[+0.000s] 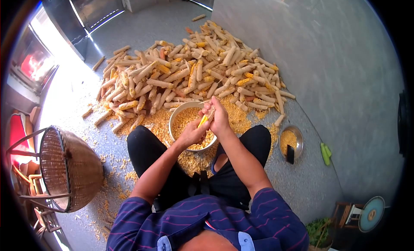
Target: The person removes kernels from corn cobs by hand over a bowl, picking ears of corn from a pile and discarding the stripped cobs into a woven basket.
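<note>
A partly yellow corn ear [202, 121] is held above the round basin [170, 123], between the person's knees. It is gripped by the closed left hand [194, 132] at its lower part, and the right hand [220, 117] is curled around its upper end. A paler length is seen by the right fingers; whether it belongs to the same ear or is a second cob cannot be told.

Kernels could be flung past the rim if the ear is twisted hard or tipped outward, since the basin is already well filled with kernels [184, 117] and many more are strewn on the floor [282, 188]. The ear could be dropped if the grip is loosened while pressure is applied, and the skin could be rubbed sore by bare-handed work on hard kernels.

The basin could be knocked if a knee is shifted inward. Cobs could be sent rolling into it from the heaped pile [172, 74] just behind if the near edge is disturbed. At the metal bowl [300, 144], a dark flat object [290, 155] is propped at the rim; it could be dislodged if the bowl is nudged.
</note>
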Demonstrator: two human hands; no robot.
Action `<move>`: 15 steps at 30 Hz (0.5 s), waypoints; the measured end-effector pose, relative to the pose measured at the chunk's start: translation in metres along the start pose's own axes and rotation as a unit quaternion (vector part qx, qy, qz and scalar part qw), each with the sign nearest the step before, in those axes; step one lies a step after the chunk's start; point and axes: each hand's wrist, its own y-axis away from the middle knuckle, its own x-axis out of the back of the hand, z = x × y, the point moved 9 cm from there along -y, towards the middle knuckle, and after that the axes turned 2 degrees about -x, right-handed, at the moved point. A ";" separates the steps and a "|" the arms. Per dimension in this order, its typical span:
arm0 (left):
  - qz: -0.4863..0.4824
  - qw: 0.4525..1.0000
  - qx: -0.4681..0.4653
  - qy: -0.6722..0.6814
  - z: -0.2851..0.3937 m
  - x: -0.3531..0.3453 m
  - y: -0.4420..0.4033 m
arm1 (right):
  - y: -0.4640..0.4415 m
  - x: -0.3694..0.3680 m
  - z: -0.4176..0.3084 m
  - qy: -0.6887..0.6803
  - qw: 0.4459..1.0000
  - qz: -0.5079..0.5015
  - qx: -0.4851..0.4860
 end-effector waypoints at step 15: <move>0.094 0.979 0.099 0.154 -0.009 0.000 0.009 | -0.010 0.027 0.006 0.031 0.996 0.078 0.000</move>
